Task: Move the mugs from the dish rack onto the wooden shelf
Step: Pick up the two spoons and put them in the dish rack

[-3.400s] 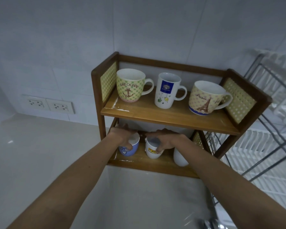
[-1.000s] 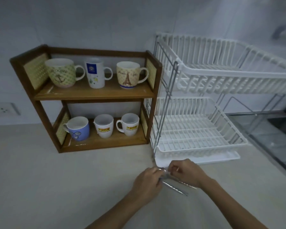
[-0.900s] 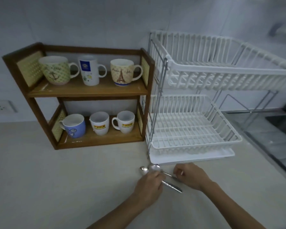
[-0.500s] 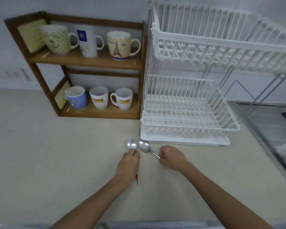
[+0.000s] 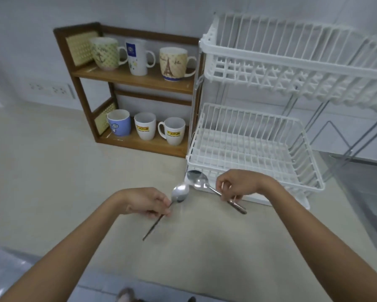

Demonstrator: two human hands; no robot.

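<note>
The wooden shelf [image 5: 137,80] stands against the wall and carries several mugs. Its top board holds an anchor mug [image 5: 104,53], a tall white mug [image 5: 137,57] and an Eiffel Tower mug [image 5: 173,63]. On the bottom board stand a blue mug [image 5: 118,123] and two white Jotun mugs [image 5: 145,126] [image 5: 174,131]. The white two-tier dish rack [image 5: 257,149] to its right has no mugs in it. My left hand [image 5: 146,202] pinches a small metal spoon [image 5: 180,193] above the counter. My right hand [image 5: 241,185] grips a larger metal spoon [image 5: 198,179].
A beige counter [image 5: 52,175] spreads in front of the shelf. A wall socket strip [image 5: 50,90] sits left of the shelf. A steel sink surface [image 5: 362,192] lies at the right, beyond the rack's drip tray [image 5: 270,200].
Both hands left the bottom-shelf mugs and came down to the counter. They picked up one spoon each and have now lifted and drawn the spoons slightly apart.
</note>
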